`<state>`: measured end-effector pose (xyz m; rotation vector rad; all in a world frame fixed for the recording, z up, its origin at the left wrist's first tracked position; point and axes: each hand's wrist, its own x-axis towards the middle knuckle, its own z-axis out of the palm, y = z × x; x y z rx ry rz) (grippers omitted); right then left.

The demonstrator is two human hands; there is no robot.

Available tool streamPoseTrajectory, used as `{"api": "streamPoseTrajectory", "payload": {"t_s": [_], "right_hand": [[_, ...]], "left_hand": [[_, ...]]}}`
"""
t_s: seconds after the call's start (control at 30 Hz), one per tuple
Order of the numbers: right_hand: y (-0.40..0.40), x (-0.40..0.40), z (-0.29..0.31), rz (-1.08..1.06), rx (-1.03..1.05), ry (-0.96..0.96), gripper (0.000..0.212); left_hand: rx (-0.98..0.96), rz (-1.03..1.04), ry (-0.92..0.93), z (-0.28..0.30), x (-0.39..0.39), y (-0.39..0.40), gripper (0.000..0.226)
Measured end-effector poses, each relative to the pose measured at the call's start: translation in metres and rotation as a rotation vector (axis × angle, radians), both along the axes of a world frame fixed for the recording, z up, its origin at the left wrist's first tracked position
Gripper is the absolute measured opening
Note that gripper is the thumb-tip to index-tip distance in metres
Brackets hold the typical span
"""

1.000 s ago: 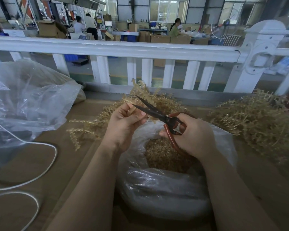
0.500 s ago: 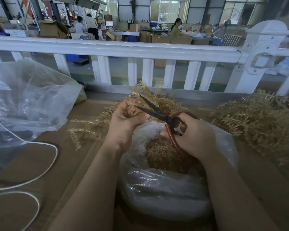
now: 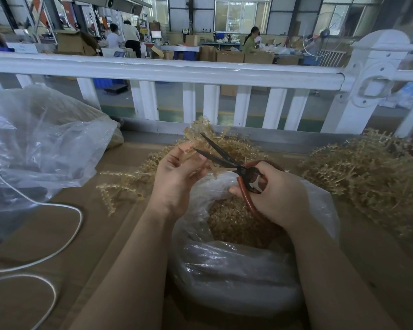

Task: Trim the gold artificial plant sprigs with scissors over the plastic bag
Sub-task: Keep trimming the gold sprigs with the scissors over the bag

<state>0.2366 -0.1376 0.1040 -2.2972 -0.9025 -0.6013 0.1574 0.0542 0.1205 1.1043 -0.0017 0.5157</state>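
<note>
Here's the left hand (image 3: pixel 177 177), fingers curled round a gold sprig (image 3: pixel 200 148) and holding it up right above the mouth of the plastic bag (image 3: pixel 236 277), which sits on the worktop (image 3: pixel 57 234) between the person's forearms. The right hand (image 3: pixel 277 194) grips the red-handled scissors (image 3: pixel 234 163), and the dark blades stand apart with their tips reaching into the sprig beside the left fingertips (image 3: pixel 202 159). I'd call this the cut itself, lined up but not made: blades spread, stem between or just by them, though exactly which stalk sits in the bite I can't tell from here. The bag already holds a bed of gold trimmings (image 3: pixel 231 217), so the work looks well underway, and a big heap of sprigs (image 3: pixel 367 172) waits at the right, with more lying behind the hands. Next, I reckon, comes a firm squeeze of the handles, keeping the left fingers clear of the edges and the sprig over the opening so the offcut drops inside rather than onto the worktop.
</note>
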Motion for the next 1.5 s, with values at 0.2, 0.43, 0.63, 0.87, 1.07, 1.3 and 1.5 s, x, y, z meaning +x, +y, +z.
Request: {"api": "streamPoseTrajectory", "payload": {"t_s": [0.2,0.43,0.63,0.87,1.07,1.3,1.5], "right_hand": [[0.0013,-0.0006,0.0013,0.008,0.007,-0.013,0.057],[0.0027,-0.0014,0.0022,-0.01,-0.007,-0.02,0.057],[0.0034,-0.0005,0.0034,-0.031,-0.018,-0.041,0.059],[0.0036,-0.0041,0.0053,-0.024,0.053,-0.13,0.052],[0.0037,-0.0061,0.0054,0.015,0.099,-0.133,0.06],[0.0046,-0.0048,0.0049,0.03,0.121,-0.148,0.06],[0.0049,-0.0028,0.0044,0.035,0.11,-0.149,0.062]], "left_hand": [[0.046,0.008,-0.022,0.0008,0.0009,-0.0068,0.049],[0.154,0.104,-0.083,-0.0034,0.0031,-0.0059,0.053],[0.275,0.176,-0.106,-0.0038,0.0026,-0.0037,0.046],[0.265,0.188,-0.123,-0.0018,0.0021,-0.0026,0.046],[0.218,0.176,-0.118,-0.0034,0.0042,-0.0009,0.048],[0.184,0.129,-0.125,-0.0013,0.0034,-0.0019,0.046],[0.125,0.096,-0.136,-0.0011,0.0033,-0.0025,0.048]]}}
